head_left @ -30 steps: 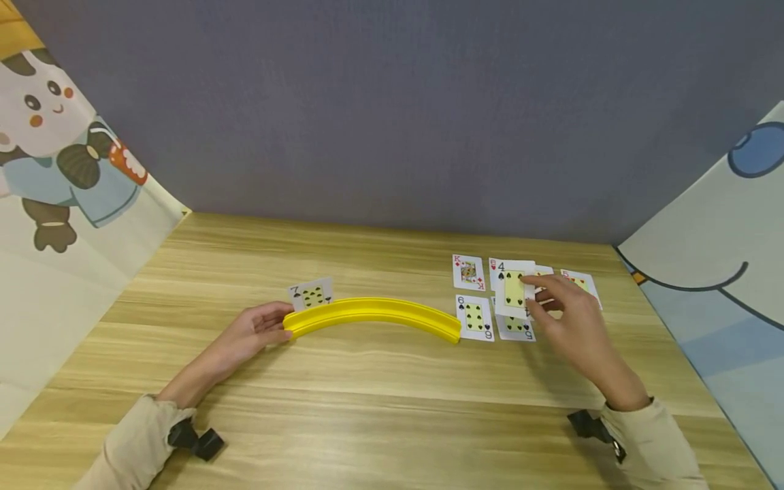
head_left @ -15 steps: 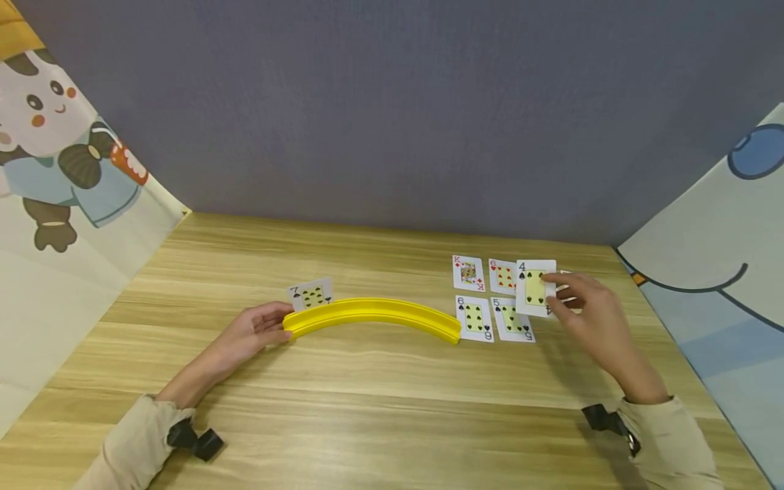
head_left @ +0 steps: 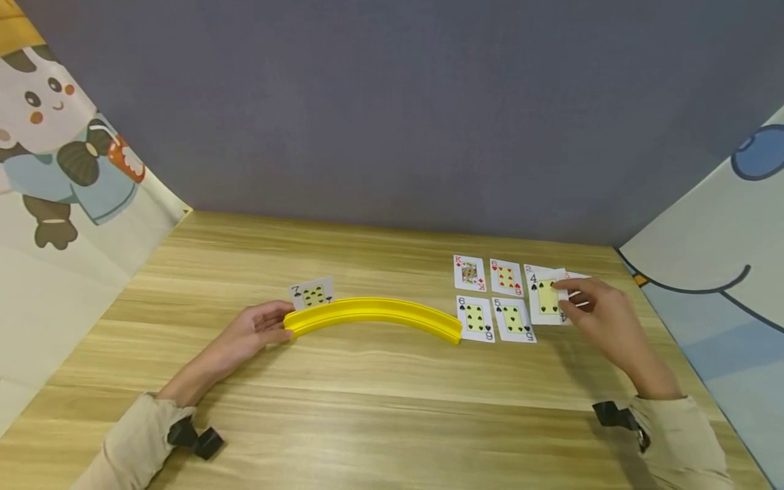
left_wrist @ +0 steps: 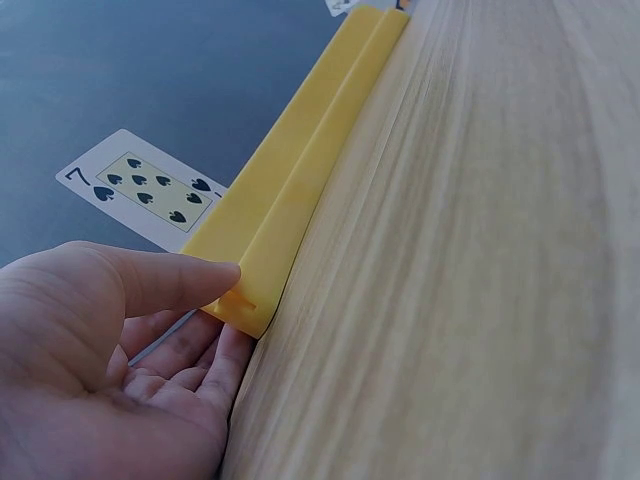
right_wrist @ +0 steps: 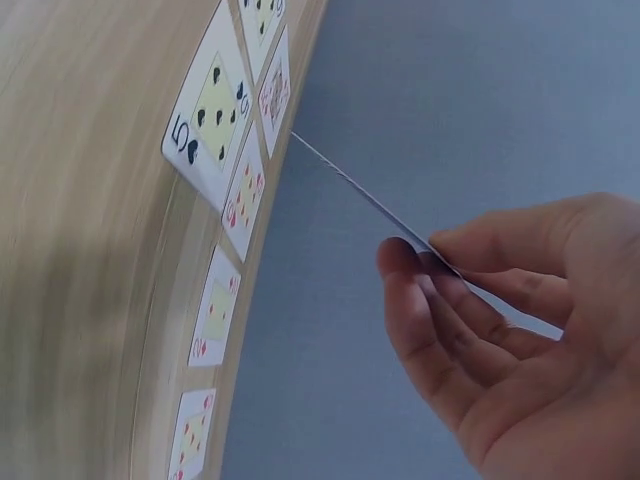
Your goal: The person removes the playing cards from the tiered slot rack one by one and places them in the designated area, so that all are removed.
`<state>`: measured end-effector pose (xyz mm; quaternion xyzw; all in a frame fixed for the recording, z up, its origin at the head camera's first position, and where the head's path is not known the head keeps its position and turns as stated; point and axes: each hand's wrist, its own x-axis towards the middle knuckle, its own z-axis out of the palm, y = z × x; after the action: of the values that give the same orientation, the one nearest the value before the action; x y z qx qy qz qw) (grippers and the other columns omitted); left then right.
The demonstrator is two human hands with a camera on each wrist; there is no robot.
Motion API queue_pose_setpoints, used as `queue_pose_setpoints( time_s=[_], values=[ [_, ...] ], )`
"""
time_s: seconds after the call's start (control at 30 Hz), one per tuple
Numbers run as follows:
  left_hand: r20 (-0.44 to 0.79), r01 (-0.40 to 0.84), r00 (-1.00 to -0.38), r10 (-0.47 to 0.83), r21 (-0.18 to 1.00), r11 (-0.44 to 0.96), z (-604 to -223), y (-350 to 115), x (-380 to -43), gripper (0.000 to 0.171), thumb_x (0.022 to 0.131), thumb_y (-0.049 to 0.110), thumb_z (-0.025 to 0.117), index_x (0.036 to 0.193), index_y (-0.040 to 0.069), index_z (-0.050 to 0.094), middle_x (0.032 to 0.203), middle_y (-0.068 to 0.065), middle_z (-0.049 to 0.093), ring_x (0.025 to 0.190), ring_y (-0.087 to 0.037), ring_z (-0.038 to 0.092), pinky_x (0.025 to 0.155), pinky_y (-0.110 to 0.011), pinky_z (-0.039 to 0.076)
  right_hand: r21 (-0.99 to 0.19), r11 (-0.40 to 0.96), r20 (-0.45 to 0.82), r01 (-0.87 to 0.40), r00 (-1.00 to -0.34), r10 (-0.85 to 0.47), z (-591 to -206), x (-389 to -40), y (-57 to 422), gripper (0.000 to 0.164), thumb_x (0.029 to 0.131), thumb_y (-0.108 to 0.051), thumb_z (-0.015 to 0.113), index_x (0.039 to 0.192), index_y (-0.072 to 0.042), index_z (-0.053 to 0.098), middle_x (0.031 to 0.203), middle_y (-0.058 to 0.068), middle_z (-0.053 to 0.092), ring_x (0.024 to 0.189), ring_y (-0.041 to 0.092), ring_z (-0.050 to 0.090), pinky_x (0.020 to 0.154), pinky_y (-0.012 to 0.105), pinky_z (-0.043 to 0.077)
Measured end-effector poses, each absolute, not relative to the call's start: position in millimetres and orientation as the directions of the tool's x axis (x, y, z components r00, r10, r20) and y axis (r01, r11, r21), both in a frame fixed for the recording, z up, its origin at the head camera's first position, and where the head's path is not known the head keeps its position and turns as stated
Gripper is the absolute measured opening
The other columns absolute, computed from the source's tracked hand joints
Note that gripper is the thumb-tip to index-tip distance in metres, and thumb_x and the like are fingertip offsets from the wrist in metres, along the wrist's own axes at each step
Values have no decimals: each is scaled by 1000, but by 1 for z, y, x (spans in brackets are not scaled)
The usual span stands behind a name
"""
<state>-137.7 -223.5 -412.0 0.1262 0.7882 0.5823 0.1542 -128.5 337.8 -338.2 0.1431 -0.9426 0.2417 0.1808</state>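
Note:
My left hand (head_left: pixel 254 333) grips the left end of a curved yellow card holder (head_left: pixel 373 309), thumb in front and fingers behind and below, as the left wrist view shows. Upright in its slot near that end stands the seven of spades (head_left: pixel 312 295). Between thumb and fingers my right hand (head_left: pixel 606 327) pinches the edge of the four of spades (head_left: pixel 544 299). That card is raised off the table, seen edge-on in the right wrist view, and in the head view it covers most of a red two (right_wrist: pixel 216 310).
On the table's right side, the six of spades (head_left: pixel 474 318) and five of spades (head_left: pixel 513 320) lie in the near row. Behind them are the king of diamonds (head_left: pixel 469 273), a red six (head_left: pixel 505 277) and a red five (right_wrist: pixel 193 435). A grey wall (head_left: pixel 392 122) rises behind.
My right hand has carried the four of spades to the right, from over the red six and five of spades to over the red two. The left hand and card holder stay put.

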Motion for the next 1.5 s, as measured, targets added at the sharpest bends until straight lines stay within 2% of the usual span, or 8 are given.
queue_pose_setpoints(
  time_s=[0.1, 0.2, 0.33, 0.6, 0.83, 1.07, 1.2, 1.5],
  values=[
    [-97, 20, -922, 374, 955, 296, -412, -224, -137, 51, 93, 10, 68, 137, -7, 50, 140, -27, 51, 130, -39, 48, 102, -16, 43, -409, 844, 373, -346, -908, -192, -340, -130, 344, 27, 81, 7, 74, 108, 3, 72, 101, 24, 70, 75, 9, 65, 58, 12, 51],
    [-99, 19, -923, 371, 954, 300, -412, -224, -137, 51, 93, 10, 68, 137, -7, 50, 140, -27, 52, 130, -39, 49, 101, -15, 43, -422, 850, 313, -317, -930, -191, -341, -131, 350, 25, 83, 5, 74, 108, 4, 71, 99, 26, 70, 72, 28, 69, 53, 20, 52],
    [-96, 20, -922, 374, 956, 294, -413, -224, -138, 52, 93, 10, 69, 137, -7, 50, 140, -27, 52, 130, -39, 49, 101, -15, 43, -439, 857, 236, -268, -955, -177, -343, -130, 356, 24, 85, 3, 72, 109, 4, 70, 99, 27, 70, 75, 35, 70, 51, 24, 52],
    [-100, 18, -924, 369, 953, 303, -413, -224, -137, 52, 92, 11, 69, 138, -7, 50, 141, -27, 51, 131, -40, 48, 103, -18, 43, -419, 876, 157, -239, -969, -189, -350, -134, 366, 22, 85, 2, 73, 106, 2, 71, 97, 24, 71, 77, 34, 70, 53, 25, 53],
    [-102, 14, -923, 371, 954, 298, -413, -224, -138, 53, 92, 11, 69, 138, -7, 49, 141, -27, 50, 131, -40, 47, 103, -19, 44, -444, 880, 27, -171, -984, -178, -360, -138, 376, 22, 87, -4, 72, 109, 2, 71, 101, 25, 71, 83, 35, 70, 58, 29, 54],
    [-100, 16, -923, 370, 954, 298, -414, -224, -137, 53, 92, 11, 69, 138, -7, 49, 140, -27, 51, 131, -41, 48, 102, -18, 44, -459, 875, -122, -151, -966, -230, -368, -138, 382, 37, 84, -3, 74, 119, 5, 64, 99, 22, 66, 87, 37, 68, 61, 32, 54],
    [-101, 15, -923, 371, 954, 298, -414, -224, -138, 54, 92, 11, 69, 138, -8, 49, 141, -27, 51, 131, -41, 48, 103, -18, 44, -432, 888, -158, -159, -956, -248, -370, -139, 384, 44, 82, -5, 77, 123, 4, 62, 98, 19, 65, 88, 36, 66, 63, 34, 53],
    [-101, 14, -923, 372, 956, 294, -412, -224, -137, 53, 92, 10, 69, 138, -7, 49, 140, -27, 51, 131, -41, 48, 102, -18, 44, -366, 918, -170, -152, -959, -227, -373, -141, 383, 46, 79, -6, 78, 122, 3, 64, 95, 18, 62, 84, 31, 60, 63, 35, 46]
  ],
)
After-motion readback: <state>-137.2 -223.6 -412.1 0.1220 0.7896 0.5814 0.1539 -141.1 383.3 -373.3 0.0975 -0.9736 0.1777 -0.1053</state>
